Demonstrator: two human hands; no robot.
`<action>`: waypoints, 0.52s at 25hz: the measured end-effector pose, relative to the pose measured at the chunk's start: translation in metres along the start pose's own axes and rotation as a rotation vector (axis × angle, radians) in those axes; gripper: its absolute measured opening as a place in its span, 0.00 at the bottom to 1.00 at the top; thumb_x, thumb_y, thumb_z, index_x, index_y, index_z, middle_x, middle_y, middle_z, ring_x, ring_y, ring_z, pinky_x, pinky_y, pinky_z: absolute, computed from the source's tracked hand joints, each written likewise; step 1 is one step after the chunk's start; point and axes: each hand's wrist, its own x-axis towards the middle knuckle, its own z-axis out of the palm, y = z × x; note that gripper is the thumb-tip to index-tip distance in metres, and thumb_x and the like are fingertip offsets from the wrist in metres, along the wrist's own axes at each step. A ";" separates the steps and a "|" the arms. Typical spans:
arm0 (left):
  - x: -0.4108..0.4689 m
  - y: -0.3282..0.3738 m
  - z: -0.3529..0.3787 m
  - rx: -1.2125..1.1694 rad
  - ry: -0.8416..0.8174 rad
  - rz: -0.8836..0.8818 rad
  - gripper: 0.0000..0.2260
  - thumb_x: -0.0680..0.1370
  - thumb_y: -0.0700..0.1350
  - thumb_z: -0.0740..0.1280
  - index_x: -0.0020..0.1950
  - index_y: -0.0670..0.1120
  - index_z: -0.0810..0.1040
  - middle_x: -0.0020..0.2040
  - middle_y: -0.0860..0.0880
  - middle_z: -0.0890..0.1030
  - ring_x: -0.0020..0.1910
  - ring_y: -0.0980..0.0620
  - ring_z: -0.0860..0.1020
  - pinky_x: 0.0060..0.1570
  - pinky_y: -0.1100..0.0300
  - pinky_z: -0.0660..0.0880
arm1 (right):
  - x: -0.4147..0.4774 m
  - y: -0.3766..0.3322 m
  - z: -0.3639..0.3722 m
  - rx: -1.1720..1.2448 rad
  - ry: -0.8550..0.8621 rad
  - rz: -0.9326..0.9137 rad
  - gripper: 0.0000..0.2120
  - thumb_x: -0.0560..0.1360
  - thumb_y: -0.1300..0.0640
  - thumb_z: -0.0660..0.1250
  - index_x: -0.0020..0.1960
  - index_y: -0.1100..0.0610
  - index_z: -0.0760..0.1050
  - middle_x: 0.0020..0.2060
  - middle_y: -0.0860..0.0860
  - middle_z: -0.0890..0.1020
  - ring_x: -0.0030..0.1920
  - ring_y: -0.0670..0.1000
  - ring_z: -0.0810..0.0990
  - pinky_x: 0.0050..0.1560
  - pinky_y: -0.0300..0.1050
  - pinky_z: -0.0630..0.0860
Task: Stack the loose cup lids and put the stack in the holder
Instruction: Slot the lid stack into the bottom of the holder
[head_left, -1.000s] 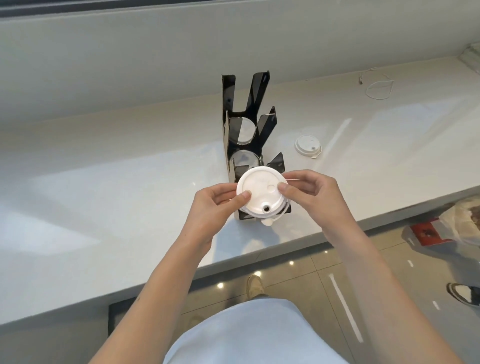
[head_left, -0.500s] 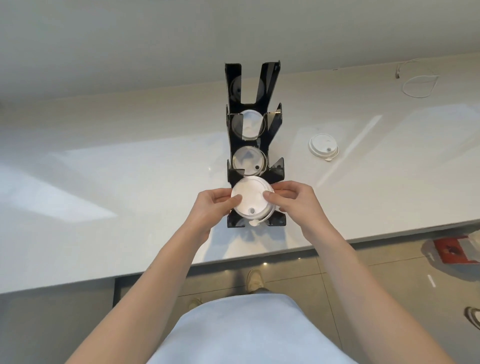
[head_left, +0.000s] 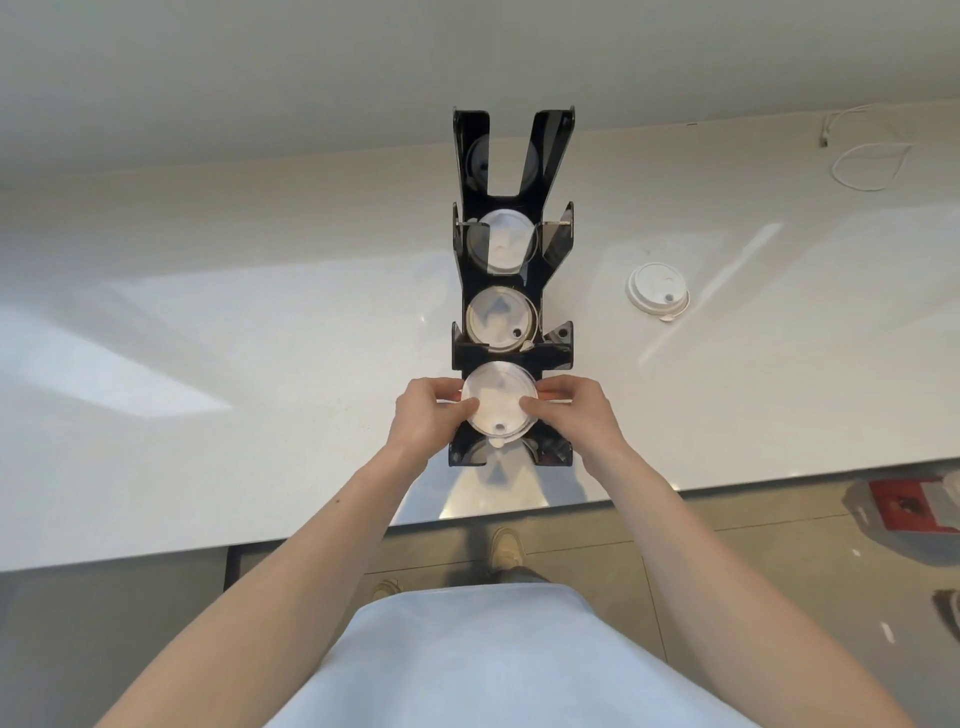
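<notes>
Lids stacked in white (head_left: 497, 402) sit at the mouth of the nearest compartment of a black tiered holder (head_left: 511, 353) on a pale countertop (head_left: 260, 338), pinched between both of a person's hands. The left hand (head_left: 423, 418) grips the stack's left rim, thumb tip lying on the top lid and the other fingers curled round the outer edge. The right hand (head_left: 574, 415) mirrors it on the right rim, thumb pressed on the top surface, fingers wrapped along the far side. The sip hole of the top lid faces the person, between the two thumbs, and a small tab juts out below it over the holder's front edge. How far the stack has sunk into the compartment cannot be told. Behind it, the middle compartment holds more lids (head_left: 500, 317), and another lid (head_left: 506, 241) shows in the tier beyond. A single loose lid (head_left: 657, 295) lies on the countertop well to the right of the holder, and a thin white cable (head_left: 867, 166) loops near the far right edge.
</notes>
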 end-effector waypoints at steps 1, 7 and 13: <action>0.003 0.000 0.002 0.007 0.005 -0.007 0.14 0.77 0.41 0.73 0.62 0.40 0.82 0.58 0.43 0.84 0.54 0.43 0.83 0.57 0.50 0.80 | 0.003 0.002 0.001 -0.016 0.004 0.003 0.18 0.68 0.55 0.79 0.56 0.58 0.81 0.51 0.54 0.84 0.53 0.55 0.84 0.57 0.49 0.80; 0.013 -0.001 0.004 0.029 0.011 -0.048 0.16 0.75 0.44 0.75 0.62 0.44 0.81 0.56 0.46 0.82 0.54 0.46 0.81 0.51 0.56 0.75 | 0.011 0.001 0.001 -0.160 0.021 -0.025 0.17 0.68 0.53 0.78 0.55 0.55 0.82 0.48 0.50 0.84 0.50 0.50 0.82 0.50 0.42 0.74; 0.015 -0.003 0.005 0.033 0.004 -0.046 0.19 0.74 0.46 0.75 0.64 0.45 0.80 0.52 0.48 0.82 0.52 0.47 0.80 0.52 0.53 0.78 | 0.009 0.001 0.001 -0.150 0.016 -0.029 0.12 0.71 0.52 0.76 0.53 0.52 0.81 0.46 0.47 0.83 0.49 0.49 0.81 0.52 0.43 0.75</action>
